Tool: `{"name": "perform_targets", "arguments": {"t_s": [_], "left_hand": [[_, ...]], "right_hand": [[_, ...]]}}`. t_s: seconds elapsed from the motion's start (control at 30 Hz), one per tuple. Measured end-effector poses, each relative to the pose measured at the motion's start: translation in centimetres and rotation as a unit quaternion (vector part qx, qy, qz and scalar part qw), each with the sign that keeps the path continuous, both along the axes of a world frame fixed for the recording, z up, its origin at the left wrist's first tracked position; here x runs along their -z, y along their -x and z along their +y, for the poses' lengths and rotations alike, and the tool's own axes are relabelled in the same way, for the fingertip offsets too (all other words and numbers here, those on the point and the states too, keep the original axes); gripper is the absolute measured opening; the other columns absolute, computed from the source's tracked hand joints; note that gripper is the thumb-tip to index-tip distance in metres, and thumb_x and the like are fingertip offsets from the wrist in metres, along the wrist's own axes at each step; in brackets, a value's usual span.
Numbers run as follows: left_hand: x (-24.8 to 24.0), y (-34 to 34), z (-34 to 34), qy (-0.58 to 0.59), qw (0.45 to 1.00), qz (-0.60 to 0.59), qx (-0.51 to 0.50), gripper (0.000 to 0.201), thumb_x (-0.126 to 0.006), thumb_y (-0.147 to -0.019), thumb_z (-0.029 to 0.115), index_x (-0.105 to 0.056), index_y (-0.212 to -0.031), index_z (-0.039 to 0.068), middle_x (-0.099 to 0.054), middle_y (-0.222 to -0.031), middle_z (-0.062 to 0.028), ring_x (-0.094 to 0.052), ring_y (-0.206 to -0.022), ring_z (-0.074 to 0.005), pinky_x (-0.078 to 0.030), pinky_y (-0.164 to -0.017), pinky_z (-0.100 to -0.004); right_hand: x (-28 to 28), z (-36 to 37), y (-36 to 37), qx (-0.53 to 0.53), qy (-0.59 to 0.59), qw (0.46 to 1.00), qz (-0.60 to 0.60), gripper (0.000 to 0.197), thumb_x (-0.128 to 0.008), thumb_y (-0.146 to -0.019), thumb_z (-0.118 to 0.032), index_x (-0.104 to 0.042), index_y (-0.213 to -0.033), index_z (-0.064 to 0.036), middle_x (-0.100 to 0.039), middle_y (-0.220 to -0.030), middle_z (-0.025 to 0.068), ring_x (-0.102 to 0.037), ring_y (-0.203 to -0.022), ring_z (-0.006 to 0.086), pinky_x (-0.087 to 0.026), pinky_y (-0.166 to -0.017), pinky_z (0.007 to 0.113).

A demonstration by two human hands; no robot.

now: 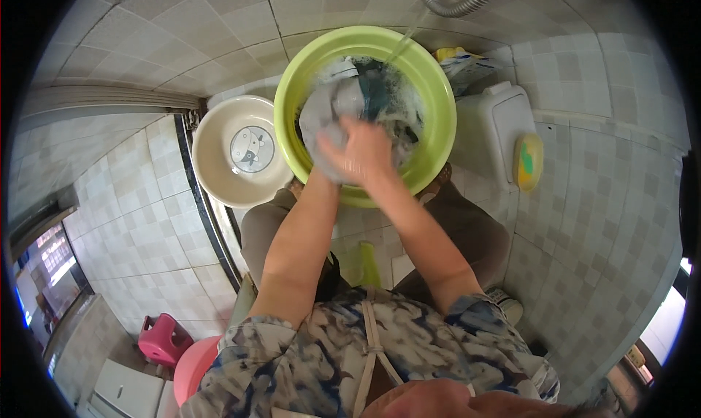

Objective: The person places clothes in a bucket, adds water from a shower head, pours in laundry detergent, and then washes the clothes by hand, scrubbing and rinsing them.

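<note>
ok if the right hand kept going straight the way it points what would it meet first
Most likely the grey cloth in the green basin, just beyond the right hand; they may already touch, as blur and overlap hide contact.

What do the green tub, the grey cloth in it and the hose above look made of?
Green tub: probably plastic, smooth and slightly glossy, with a rounded, seamless-looking rim.
Grey cloth: fabric, matt, bunched in soft folds; fibre can't be told.
Hose: likely metal, or metal-look plastic; silvery, shiny, ribbed.
</note>
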State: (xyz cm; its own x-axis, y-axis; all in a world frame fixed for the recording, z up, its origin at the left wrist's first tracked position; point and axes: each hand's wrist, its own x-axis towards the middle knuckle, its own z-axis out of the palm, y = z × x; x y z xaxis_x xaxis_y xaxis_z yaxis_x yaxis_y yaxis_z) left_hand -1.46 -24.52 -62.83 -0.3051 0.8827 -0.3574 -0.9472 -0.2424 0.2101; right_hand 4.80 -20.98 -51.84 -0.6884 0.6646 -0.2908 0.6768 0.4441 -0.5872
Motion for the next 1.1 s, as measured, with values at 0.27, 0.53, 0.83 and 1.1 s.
{"name": "perform_targets", "arguments": {"t_s": [0.27,0.53,0.83,1.1], "left_hand": [[-0.7,1.0,1.4,0.311,0.823,0.471,-0.063,0.026,-0.058,-0.076,0.004,-0.058,-0.102,0.005,-0.062,-0.1,-0.0127,-0.06,-0.072,-0.0213,-0.048,-0.064,-0.0359],[5.2,0.7,-0.1,0.354,0.489,0.795,0.065,0.061,-0.058,-0.077,0.012,-0.036,-0.134,0.007,-0.039,-0.129,-0.0286,-0.052,-0.103,-0.0443,-0.044,-0.086,-0.0474],[-1.7,-0.2,1.4,0.433,0.709,0.537,0.145,0.058,-0.053,-0.087,0.039,-0.038,-0.135,0.009,-0.048,-0.126,-0.0201,-0.053,-0.108,-0.0356,-0.045,-0.088,-0.0424],[-0.5,-0.8,-1.8,-0.096,0.993,-0.067,-0.018,0.05,-0.053,-0.086,0.044,-0.052,-0.121,0.008,-0.059,-0.113,-0.0086,-0.058,-0.1,-0.0236,-0.045,-0.09,-0.0371]], "right_hand": [[7.3,11.8,-3.0,0.106,-0.22,0.966,0.081,0.042,-0.064,-0.078,-0.04,-0.063,-0.099,-0.0038,-0.063,-0.089,0.0213,-0.06,-0.085,0.0366,-0.048,-0.072,0.042],[13.2,6.2,-1.5,-0.1,-0.191,0.969,-0.122,0.059,-0.059,-0.082,-0.042,-0.043,-0.132,-0.0152,-0.03,-0.142,0.0163,-0.042,-0.115,0.0367,-0.047,-0.086,0.046],[12.4,10.7,-1.1,0.196,0.001,0.979,0.061,0.022,-0.057,-0.081,-0.019,-0.062,-0.082,0.0021,-0.062,-0.077,0.0199,-0.06,-0.068,0.0303,-0.048,-0.07,0.04],[-1.8,-3.2,-2.3,0.042,0.066,0.986,0.146,0.02,-0.055,-0.085,-0.019,-0.059,-0.095,-0.0023,-0.061,-0.076,0.0217,-0.061,-0.07,0.0347,-0.047,-0.064,0.037]]}}
